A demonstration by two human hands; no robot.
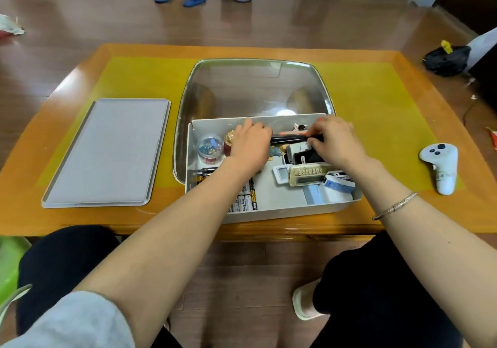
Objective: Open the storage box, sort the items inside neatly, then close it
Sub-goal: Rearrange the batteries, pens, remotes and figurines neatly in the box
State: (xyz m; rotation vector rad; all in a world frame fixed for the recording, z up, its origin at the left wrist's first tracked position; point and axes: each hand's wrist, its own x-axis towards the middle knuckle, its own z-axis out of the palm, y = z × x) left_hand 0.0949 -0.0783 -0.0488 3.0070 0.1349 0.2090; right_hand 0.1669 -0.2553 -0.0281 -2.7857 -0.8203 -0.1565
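At the left of the frame we see the grey lid (107, 152) lying flat on the table (376, 229). In the middle sits the open box (269, 213). Our left hand (248, 147) and right hand (336, 143) each grip one end of a black stick (289, 139). Our arm hides some batteries (246, 199). A white controller (441, 169) lies at the right.

Head camera looks down (wide-angle) at table (376, 213).
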